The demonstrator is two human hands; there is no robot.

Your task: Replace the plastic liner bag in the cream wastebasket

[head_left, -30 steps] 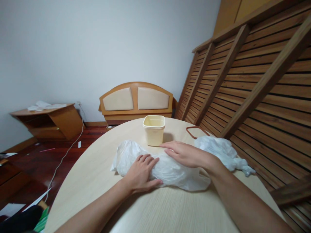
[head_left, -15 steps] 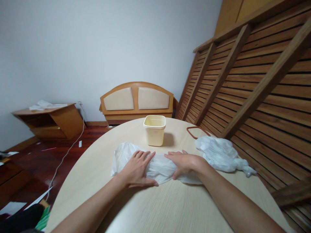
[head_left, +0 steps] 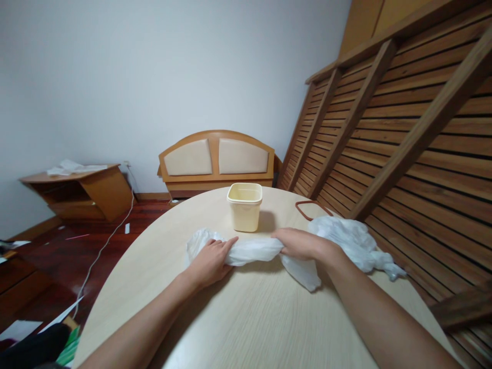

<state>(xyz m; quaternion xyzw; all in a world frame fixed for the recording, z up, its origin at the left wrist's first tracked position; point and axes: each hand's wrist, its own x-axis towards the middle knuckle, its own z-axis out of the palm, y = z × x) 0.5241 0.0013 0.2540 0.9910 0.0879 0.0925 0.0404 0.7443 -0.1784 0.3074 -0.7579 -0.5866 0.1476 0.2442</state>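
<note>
A white plastic bag (head_left: 255, 251) stretches between my two hands, bunched into a narrow band just above the pale table. My left hand (head_left: 213, 259) is closed around its left part, and a crumpled end sticks out beyond the fingers. Gripping the other side is my right hand (head_left: 298, 243), with a loose flap of the bag hanging below it onto the table. Just behind the bag stands an open cream plastic container (head_left: 246, 215), upright. Some of my fingers are hidden under the plastic.
A second crumpled white bag (head_left: 346, 243) lies at the right, near a brown rectangular ring (head_left: 303, 202). All stand on the round table (head_left: 246, 328). Wooden slats (head_left: 384, 138) lean along the right side. A headboard (head_left: 215, 159) is behind; a low cabinet (head_left: 103, 192) stands left.
My hands have gone from lying spread on the flattened bag to gripping it. The bag's middle is gathered into a band, and its left end has drawn inward.
</note>
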